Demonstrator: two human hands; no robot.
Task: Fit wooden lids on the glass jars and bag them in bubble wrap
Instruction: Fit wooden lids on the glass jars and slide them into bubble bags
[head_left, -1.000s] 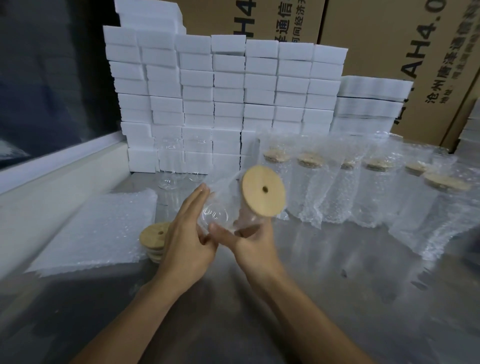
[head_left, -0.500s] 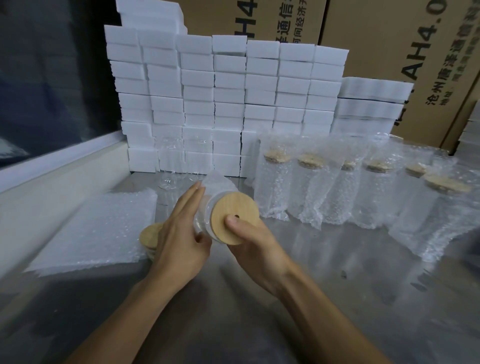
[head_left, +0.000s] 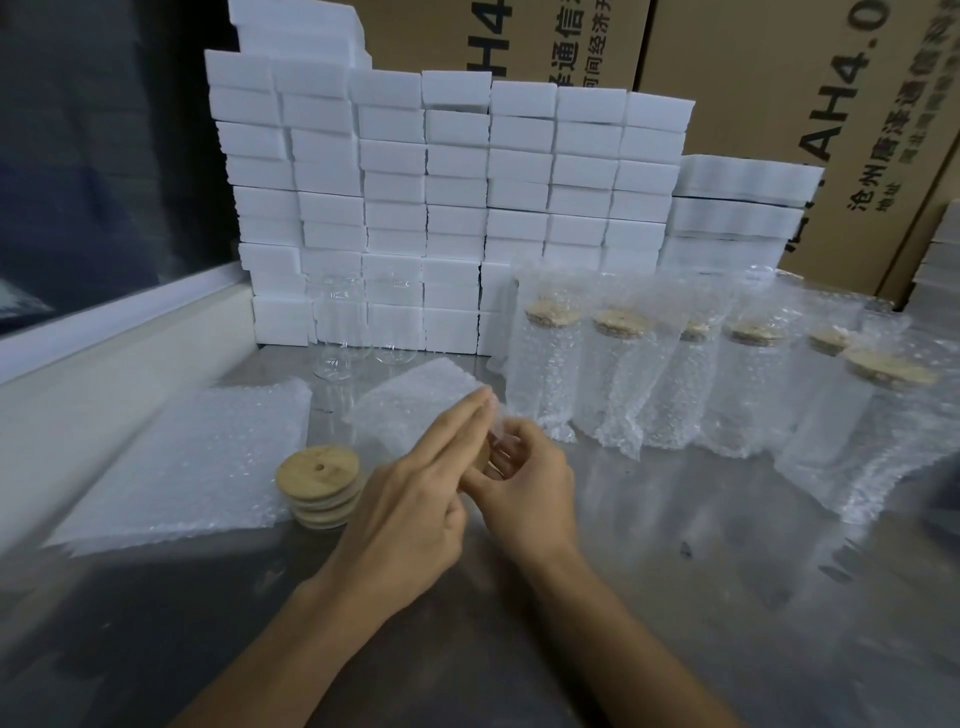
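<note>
Together, both hands (head_left: 467, 483) grip the bubble-wrapped jar (head_left: 426, 410).

- The lower half of the frame is taken up by bare table (head_left: 727, 597), open to passage.
- The back is closed off by stacked white foam blocks (head_left: 452, 208).
- The right is barred by a row of bagged jars (head_left: 649, 374).
- The left is occupied by bubble-wrap sheets (head_left: 182, 467) and a lid stack (head_left: 318, 486).

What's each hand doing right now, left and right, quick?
Left hand: open, straight fingers pressed along the bubble wrap bag with the jar inside.
Right hand: fingers curled round the bagged jar's lidded end, gripping it.
</note>
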